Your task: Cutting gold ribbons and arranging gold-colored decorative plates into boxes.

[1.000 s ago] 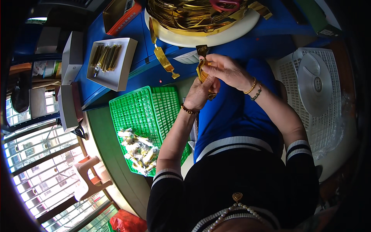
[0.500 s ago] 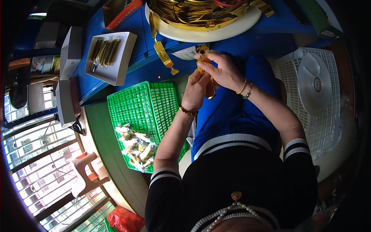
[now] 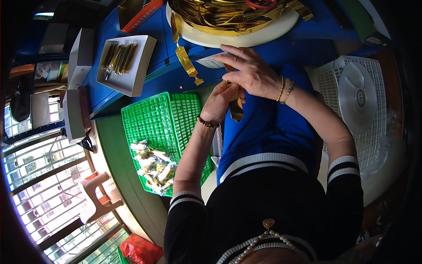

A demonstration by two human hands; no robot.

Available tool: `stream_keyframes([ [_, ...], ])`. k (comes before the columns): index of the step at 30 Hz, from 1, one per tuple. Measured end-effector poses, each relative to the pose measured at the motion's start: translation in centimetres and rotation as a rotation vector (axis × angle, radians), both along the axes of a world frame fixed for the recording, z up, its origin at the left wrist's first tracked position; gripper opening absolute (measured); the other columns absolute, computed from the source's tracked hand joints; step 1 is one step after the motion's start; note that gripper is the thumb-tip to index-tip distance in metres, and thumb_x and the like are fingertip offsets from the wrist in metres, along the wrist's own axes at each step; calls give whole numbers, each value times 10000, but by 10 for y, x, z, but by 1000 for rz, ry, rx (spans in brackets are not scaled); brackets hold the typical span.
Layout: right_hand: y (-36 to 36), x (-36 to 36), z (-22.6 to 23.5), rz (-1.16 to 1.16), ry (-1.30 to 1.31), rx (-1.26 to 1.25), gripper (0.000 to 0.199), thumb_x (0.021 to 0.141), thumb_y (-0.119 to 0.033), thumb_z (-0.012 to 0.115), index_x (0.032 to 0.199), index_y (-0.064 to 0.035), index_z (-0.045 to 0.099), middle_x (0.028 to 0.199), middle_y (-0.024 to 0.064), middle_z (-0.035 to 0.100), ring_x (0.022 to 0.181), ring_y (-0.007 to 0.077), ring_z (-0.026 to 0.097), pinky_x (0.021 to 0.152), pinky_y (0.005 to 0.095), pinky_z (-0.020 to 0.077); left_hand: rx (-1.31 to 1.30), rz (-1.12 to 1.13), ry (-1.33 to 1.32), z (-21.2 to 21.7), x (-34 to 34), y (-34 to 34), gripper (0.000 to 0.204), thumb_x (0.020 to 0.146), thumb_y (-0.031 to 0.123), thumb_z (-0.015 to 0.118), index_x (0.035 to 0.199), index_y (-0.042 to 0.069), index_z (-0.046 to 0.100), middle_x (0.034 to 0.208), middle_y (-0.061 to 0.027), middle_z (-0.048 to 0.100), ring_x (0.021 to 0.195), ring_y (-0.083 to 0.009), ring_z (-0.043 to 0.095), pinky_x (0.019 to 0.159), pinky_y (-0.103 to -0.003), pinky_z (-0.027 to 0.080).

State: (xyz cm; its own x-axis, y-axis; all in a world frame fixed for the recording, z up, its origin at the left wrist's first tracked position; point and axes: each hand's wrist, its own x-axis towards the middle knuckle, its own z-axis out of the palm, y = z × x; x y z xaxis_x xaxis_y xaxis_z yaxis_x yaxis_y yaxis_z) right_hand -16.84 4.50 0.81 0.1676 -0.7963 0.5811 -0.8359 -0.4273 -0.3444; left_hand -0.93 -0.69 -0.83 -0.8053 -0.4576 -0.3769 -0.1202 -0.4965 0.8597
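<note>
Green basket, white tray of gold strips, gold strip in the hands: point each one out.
green basket (image 3: 154, 119), head view, on its bare mesh floor.
white tray (image 3: 140, 75), head view, on its right rim.
gold strip (image 3: 236, 109), head view, on the end below the hands.

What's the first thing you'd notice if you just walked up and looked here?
Probably the shiny heap of gold foil strips on the round white tray at the top. Just below it, the left hand and right hand work a gold foil piece, and a bright green basket of finished folds sits to the left.
</note>
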Motion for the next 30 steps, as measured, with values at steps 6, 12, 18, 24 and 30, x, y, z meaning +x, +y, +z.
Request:
stream_keyframes([
  [6, 15, 4, -4, -114, -168, -109, 383, 666, -95, 705, 1038, -123, 618, 1237, 125, 472, 1168, 283, 442, 938, 391, 372, -50, 36, -24, -9, -1, -3, 209, 939, 219, 429, 947, 38, 533, 747, -52, 594, 630, -132, 598, 484, -202, 447],
  [12, 27, 5, -16, -218, -153, -169, 359, 622, -106, 742, 966, -124, 639, 1076, 56, 533, 991, 240, 506, 843, 364, 392, 80, 92, 7, -6, -5, 2, 187, 941, 204, 427, 938, 45, 526, 721, -36, 545, 607, -117, 562, 534, -246, 503],
  [18, 18, -1, -23, -220, -203, -187, 243, 607, -91, 746, 828, -114, 647, 840, -4, 552, 802, 191, 509, 727, 332, 371, 77, 36, 33, -2, -12, 8, 149, 937, 166, 427, 917, 50, 518, 698, -28, 506, 559, -101, 506, 573, -263, 525],
  [24, 19, -4, -23, -246, -241, -273, 197, 623, -52, 725, 788, -113, 636, 790, -15, 549, 748, 175, 509, 704, 328, 363, 21, -24, 32, -7, -17, 3, 117, 920, 134, 438, 911, 46, 514, 703, -30, 509, 563, -102, 518, 563, -253, 522],
  [30, 36, 0, -17, -229, -130, -278, 166, 671, -58, 702, 803, -100, 609, 864, -15, 605, 776, 157, 557, 732, 331, 378, -50, 39, 58, -17, -24, -7, 156, 856, 24, 440, 998, 17, 505, 771, -60, 556, 629, -127, 567, 580, -263, 520],
])
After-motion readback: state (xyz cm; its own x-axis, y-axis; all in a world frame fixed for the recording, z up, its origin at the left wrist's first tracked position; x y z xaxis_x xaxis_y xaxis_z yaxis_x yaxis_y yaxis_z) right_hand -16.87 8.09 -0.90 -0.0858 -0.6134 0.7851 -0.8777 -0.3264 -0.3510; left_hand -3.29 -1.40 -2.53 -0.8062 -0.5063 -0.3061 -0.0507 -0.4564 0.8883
